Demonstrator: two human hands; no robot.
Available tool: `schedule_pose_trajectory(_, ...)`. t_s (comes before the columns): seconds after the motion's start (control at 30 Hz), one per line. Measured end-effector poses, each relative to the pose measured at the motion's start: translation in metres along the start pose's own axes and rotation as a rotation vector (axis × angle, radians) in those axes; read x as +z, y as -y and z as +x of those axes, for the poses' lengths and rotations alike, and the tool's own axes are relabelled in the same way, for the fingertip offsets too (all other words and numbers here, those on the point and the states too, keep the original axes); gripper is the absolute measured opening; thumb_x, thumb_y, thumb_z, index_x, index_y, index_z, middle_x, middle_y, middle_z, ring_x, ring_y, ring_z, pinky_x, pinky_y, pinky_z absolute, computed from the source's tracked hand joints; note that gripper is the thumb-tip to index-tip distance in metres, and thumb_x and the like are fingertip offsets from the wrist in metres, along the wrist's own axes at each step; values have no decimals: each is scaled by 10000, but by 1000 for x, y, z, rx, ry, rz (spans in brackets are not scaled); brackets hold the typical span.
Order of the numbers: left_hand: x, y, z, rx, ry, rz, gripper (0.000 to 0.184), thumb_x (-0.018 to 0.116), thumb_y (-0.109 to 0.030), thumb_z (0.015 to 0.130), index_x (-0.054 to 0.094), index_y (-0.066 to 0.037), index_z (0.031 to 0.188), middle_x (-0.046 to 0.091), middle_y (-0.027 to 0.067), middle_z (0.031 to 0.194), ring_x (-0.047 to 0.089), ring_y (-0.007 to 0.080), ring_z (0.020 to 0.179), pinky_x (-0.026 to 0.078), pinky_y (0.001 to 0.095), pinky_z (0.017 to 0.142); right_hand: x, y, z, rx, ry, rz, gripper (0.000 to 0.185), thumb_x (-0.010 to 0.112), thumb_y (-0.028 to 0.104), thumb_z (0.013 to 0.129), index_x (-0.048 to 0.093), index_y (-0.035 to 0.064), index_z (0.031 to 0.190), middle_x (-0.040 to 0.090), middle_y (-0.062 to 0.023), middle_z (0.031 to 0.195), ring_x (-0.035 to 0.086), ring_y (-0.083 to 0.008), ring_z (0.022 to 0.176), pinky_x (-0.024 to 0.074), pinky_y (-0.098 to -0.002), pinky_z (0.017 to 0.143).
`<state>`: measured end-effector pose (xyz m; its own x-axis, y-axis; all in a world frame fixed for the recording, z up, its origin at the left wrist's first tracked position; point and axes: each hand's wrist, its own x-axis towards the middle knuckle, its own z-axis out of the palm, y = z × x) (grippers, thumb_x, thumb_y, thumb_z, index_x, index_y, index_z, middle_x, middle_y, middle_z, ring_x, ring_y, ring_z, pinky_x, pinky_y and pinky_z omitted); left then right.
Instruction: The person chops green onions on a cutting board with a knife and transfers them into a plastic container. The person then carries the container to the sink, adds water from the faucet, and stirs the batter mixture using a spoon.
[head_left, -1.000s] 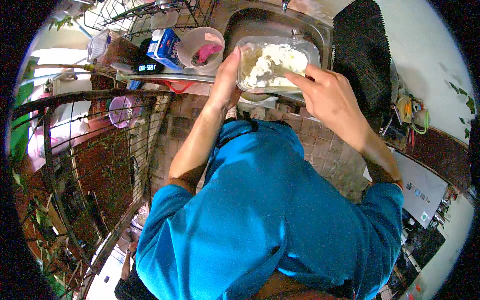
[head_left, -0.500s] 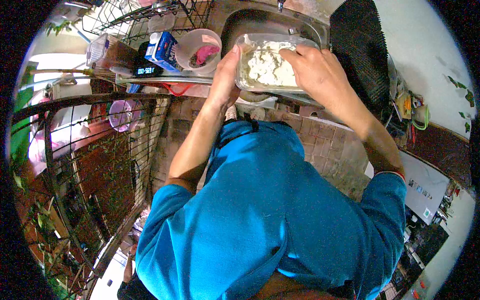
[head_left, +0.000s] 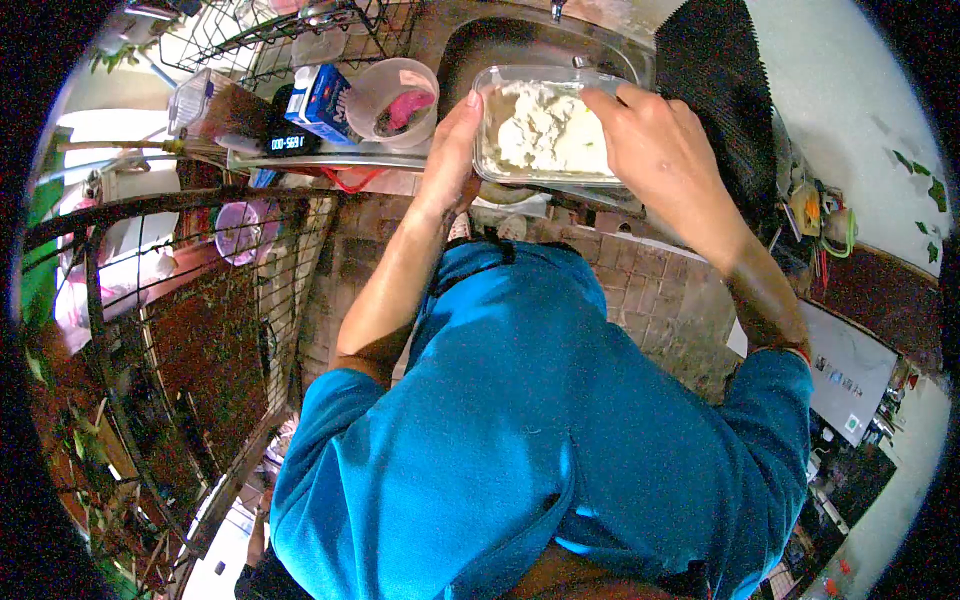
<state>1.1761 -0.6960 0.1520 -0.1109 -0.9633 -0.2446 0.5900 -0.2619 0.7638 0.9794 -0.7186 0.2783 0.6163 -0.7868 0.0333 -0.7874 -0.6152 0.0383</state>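
Note:
A clear rectangular container (head_left: 488, 145) is held in front of the sink, partly filled with a soft, lumpy white mass (head_left: 545, 125). My left hand (head_left: 455, 152) grips its left side, thumb over the rim and the other fingers mostly hidden behind and below. From the right, my right hand (head_left: 660, 138) reaches over the container with its fingers curled at the white mass. Whether those fingers hold a small tool or only the mass is hidden by the hand.
The metal sink (head_left: 465, 55) lies behind the container. Left of it are a round plastic tub (head_left: 372, 88) with a pink item (head_left: 410, 106), a blue milk carton (head_left: 322, 108) and a black digital scale (head_left: 290, 142). A black textured sheet (head_left: 715, 110) stands right; a metal railing (head_left: 170, 205) runs left.
My right hand has shifted slightly right and its fingers are curled further in. The white mass looks more heaped toward the middle, baring more container at the left. My left hand keeps its grip.

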Motion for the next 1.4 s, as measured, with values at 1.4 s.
schedule_pose_trajectory(1.4, -8, -3, -4, -29, 7, -29, 559, 393, -419, 1050, 471, 35, 1366, 579, 181, 1309, 594, 251, 1180, 500, 386, 990, -27, 7, -1, -228, 166, -100, 323, 624, 98, 768, 715, 157, 1073, 630, -76, 899, 673, -270, 860, 565, -391, 694)
